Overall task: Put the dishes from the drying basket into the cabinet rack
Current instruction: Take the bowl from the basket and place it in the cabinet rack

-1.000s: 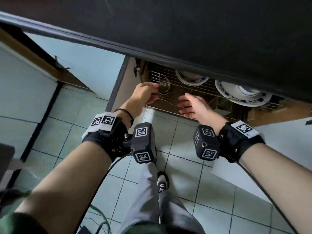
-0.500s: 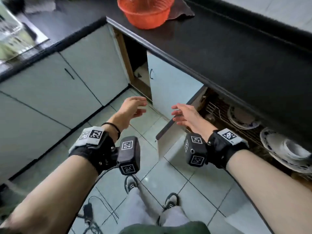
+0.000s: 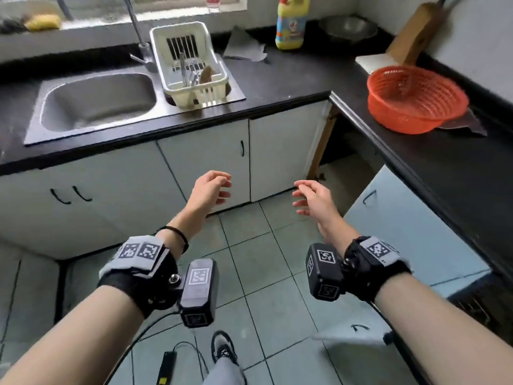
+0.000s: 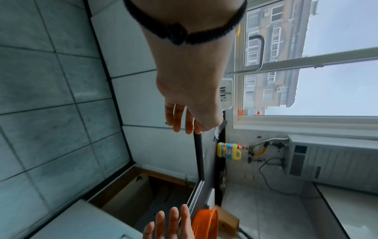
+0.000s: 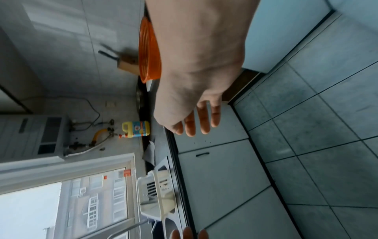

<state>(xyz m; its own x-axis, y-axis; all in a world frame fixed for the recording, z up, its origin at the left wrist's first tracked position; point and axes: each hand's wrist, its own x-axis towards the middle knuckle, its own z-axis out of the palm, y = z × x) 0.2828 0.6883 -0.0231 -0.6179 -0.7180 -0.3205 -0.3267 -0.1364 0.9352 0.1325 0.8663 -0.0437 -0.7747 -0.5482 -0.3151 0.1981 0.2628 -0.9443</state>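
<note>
The cream plastic drying basket (image 3: 160, 54) stands on the sink's drainboard, with several pieces of cutlery and a brown utensil (image 3: 206, 75) upright inside it. My left hand (image 3: 215, 188) and right hand (image 3: 308, 198) hang in the air in front of the lower cabinet doors, well below and short of the basket. Both hold nothing, their fingers loosely curled. The left wrist view shows the left hand's fingers (image 4: 180, 119) bare, and the right wrist view shows the right hand's fingers (image 5: 194, 124) bare, with the basket (image 5: 157, 194) beyond. The cabinet rack is not clearly in view.
An open cabinet door (image 3: 410, 232) juts out at the right, under the black counter. On that counter sit an orange mesh basket (image 3: 416, 98), a yellow detergent bottle (image 3: 291, 23), a steel bowl (image 3: 347, 29) and a knife block (image 3: 410, 37). The steel sink (image 3: 97, 104) lies left of the basket. Cables trail on the tiled floor.
The view has swung from the cabinet rack with its plates up to the sink counter. Both hands have drawn back from the rack, and the left hand no longer touches anything.
</note>
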